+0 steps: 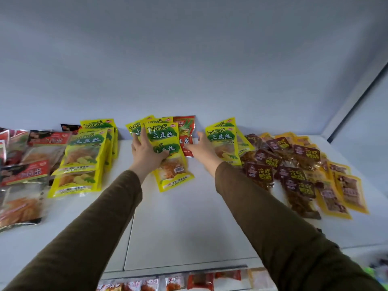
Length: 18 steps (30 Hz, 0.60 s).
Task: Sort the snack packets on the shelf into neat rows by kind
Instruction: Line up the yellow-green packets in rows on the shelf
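Head view: on the white shelf (189, 217), the left hand (144, 154) at 12 o'clock grips a stack of yellow TuDouSi packets (168, 156). The right hand (201, 150), fingers spread apart, reaches between a red packet (186, 131) and more yellow packets (222, 141) at 1 o'clock.

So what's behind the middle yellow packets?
A red packet leans on the back wall behind the yellow packets, partly showing on their right. Its left side is covered.

white shelf (189, 217), snack packets (84, 156) in groups
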{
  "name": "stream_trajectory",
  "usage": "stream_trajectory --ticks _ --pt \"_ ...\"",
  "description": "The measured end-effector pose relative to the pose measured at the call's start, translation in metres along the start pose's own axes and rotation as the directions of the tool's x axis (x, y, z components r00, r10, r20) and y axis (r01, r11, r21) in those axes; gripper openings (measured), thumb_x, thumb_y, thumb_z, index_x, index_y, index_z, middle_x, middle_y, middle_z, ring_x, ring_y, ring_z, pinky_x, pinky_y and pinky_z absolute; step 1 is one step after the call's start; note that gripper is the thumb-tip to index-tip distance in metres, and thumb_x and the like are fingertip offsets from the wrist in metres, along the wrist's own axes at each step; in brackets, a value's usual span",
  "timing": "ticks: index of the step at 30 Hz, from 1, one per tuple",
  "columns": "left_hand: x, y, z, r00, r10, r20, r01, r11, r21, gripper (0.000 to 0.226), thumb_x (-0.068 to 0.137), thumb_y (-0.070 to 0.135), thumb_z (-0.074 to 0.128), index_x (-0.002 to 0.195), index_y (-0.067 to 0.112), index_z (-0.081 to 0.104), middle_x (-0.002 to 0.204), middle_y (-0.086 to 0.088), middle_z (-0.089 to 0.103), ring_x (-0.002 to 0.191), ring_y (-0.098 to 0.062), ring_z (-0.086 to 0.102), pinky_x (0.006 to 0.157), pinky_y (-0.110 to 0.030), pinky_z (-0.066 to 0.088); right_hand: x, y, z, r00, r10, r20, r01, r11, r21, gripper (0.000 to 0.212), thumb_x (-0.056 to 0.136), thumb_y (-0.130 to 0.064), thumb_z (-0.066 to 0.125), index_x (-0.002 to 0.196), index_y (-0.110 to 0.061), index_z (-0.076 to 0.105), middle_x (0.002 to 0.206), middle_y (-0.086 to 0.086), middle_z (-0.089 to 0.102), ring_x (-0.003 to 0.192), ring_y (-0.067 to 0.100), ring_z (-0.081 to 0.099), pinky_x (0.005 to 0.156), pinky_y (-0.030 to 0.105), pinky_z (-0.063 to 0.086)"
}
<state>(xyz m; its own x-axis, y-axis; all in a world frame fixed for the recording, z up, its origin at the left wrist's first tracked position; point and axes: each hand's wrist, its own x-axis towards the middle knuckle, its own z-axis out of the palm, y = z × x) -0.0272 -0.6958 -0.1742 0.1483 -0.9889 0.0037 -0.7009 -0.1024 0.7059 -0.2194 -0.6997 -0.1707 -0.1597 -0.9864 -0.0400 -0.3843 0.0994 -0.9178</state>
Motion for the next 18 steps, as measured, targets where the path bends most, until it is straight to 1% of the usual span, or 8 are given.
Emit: stream_trajectory --ticks 4,6,8,9,11,14,16,18 --pt "0.011 -0.001 0.002 0.995 -0.104 0.001 0.103 0.991 -0.085 0.130 0.075 0.030 0.091 0.164 0.022 -0.003 0.170 -0.015 -0.005 0.152 -0.042 0.023 0.123 -0.051 0.027 0.013 -0.003 0.007 1.000 0.026 0.008 -0.027 0.994 0.105 0.048 0.087 -0.010 0.076 0.115 -0.018 0.038 0.094 -0.010 0.051 0.084 0.007 0.056 0.059 0.015 0.040" --pt "0.017 0.000 0.002 0.988 -0.155 -0.012 0.152 0.980 -0.128 0.134 0.071 0.026 0.094 0.164 0.022 -0.002 0.169 -0.015 -0.001 0.151 -0.041 0.024 0.122 -0.051 0.029 0.016 -0.004 0.012 0.999 0.053 0.007 -0.053 0.984 0.168 0.060 0.082 -0.007 0.081 0.124 -0.012 0.038 0.112 0.003 0.057 0.103 0.020 0.061 0.079 0.025 0.051" --pt "0.023 0.000 0.001 0.978 -0.203 -0.050 0.191 0.963 -0.188 0.139 0.067 0.021 0.097 0.164 0.023 -0.002 0.167 -0.017 0.009 0.149 -0.040 0.028 0.121 -0.051 0.030 0.016 -0.006 0.017 0.997 0.071 0.004 -0.070 0.976 0.207 0.077 0.076 -0.008 0.086 0.134 -0.009 0.035 0.130 0.011 0.052 0.118 0.026 0.057 0.100 0.041 0.050" --pt "0.026 0.000 0.001 0.973 -0.224 -0.063 0.204 0.952 -0.230 0.141 0.066 0.019 0.098 0.164 0.023 -0.003 0.164 -0.018 0.015 0.146 -0.039 0.032 0.119 -0.051 0.033 0.016 -0.005 0.020 0.997 0.071 -0.005 -0.069 0.979 0.193 0.084 0.074 -0.012 0.089 0.137 -0.009 0.034 0.132 0.010 0.050 0.120 0.026 0.055 0.103 0.043 0.048" --pt "0.030 -0.002 0.000 0.968 -0.248 -0.050 0.220 0.924 -0.313 0.143 0.066 0.014 0.097 0.163 0.026 -0.007 0.159 -0.018 0.024 0.139 -0.038 0.042 0.114 -0.051 0.041 0.016 -0.003 0.023 0.999 0.047 -0.015 -0.044 0.987 0.154 0.090 0.071 -0.018 0.092 0.140 -0.008 0.035 0.125 0.001 0.053 0.113 0.019 0.057 0.098 0.036 0.049" --pt "0.033 -0.004 -0.001 0.967 -0.251 0.044 0.242 0.851 -0.465 0.144 0.068 0.006 0.095 0.161 0.028 -0.014 0.151 -0.018 0.041 0.129 -0.040 0.055 0.103 -0.058 0.050 0.014 0.000 0.028 1.000 0.003 -0.003 -0.002 0.988 0.154 0.078 0.072 -0.012 0.089 0.136 -0.010 0.043 0.101 -0.015 0.057 0.101 0.014 0.063 0.073 0.017 0.047" --pt "0.032 -0.004 -0.002 0.965 -0.243 0.094 0.252 0.782 -0.570 0.138 0.069 -0.002 0.092 0.161 0.024 -0.009 0.144 -0.014 0.049 0.119 -0.038 0.061 0.093 -0.059 0.056 0.013 0.002 0.031 1.000 0.001 -0.014 0.001 0.988 0.157 0.069 0.075 -0.008 0.086 0.132 -0.010 0.048 0.104 -0.006 0.064 0.103 0.020 0.065 0.080 0.026 0.052" --pt "0.028 -0.001 -0.001 0.967 -0.227 0.113 0.244 0.715 -0.656 0.115 0.067 -0.009 0.089 0.152 0.015 0.014 0.135 -0.016 0.057 0.105 -0.033 0.068 0.074 -0.049 0.062 0.010 0.005 0.032 0.999 0.010 -0.031 -0.005 0.986 0.166 0.062 0.078 -0.008 0.083 0.129 -0.011 0.050 0.111 0.001 0.066 0.102 0.021 0.066 0.089 0.039 0.055"
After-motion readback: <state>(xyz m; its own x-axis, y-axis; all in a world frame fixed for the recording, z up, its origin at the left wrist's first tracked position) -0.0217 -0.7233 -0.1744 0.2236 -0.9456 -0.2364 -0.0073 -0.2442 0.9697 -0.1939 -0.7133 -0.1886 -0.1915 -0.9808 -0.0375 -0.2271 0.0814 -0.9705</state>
